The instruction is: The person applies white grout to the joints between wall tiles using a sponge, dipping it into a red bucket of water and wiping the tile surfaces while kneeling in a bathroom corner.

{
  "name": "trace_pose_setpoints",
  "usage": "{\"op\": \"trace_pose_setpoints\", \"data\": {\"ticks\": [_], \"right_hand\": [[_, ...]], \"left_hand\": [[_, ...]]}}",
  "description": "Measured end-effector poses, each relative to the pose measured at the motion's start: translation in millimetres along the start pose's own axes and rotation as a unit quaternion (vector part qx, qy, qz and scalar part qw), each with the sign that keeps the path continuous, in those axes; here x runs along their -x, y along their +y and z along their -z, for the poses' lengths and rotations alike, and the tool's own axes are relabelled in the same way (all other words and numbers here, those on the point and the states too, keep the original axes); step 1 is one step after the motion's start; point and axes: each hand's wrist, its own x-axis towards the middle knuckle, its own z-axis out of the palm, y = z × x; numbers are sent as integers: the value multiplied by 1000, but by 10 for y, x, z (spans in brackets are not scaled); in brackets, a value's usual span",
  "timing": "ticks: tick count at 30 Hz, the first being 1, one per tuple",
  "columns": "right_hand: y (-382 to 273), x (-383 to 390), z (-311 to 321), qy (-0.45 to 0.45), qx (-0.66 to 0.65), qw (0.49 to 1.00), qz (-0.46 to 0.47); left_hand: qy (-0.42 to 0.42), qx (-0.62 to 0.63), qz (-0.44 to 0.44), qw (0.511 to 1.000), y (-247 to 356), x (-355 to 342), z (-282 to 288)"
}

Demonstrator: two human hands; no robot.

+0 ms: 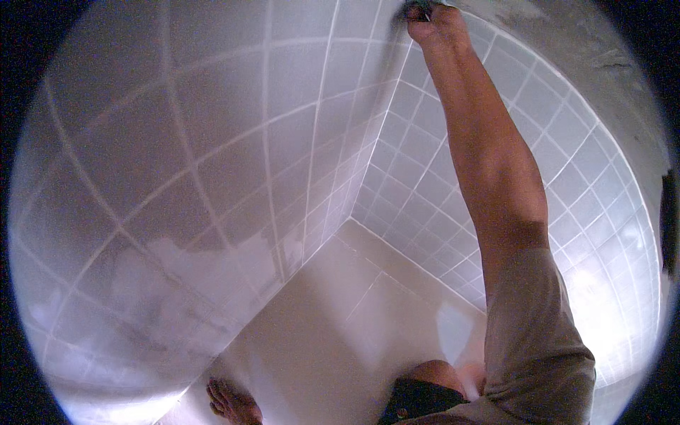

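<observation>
My right arm reaches up to the top of the corner between two tiled walls. There my right hand (440, 25) is closed around a small dark object (418, 10) held close to the wall. The upper frame edge cuts it off, and its kind cannot be made out. Low on the left, beside the foot of the left tiled wall (219, 134), hangs my left hand (230, 401). Its fingers are loosely bent and a little apart, with nothing seen in them.
The right tiled wall (545, 142) meets the left one in a pale-grouted corner. Above its tiles runs rough grey plaster (602, 49). Below lies a light floor (319, 333). A dark upright object (667, 223) shows at the far right rim.
</observation>
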Motion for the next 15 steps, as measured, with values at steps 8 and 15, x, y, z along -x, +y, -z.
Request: {"op": "trace_pose_setpoints", "data": {"ticks": [8, 15], "right_hand": [[-99, 1266, -431, -112, 20, 992, -59], [19, 2134, -829, -164, -30, 981, -102]], "left_hand": [[16, -63, 50, 997, 409, 65, 289], [54, -121, -18, 991, 97, 63, -4]]}}
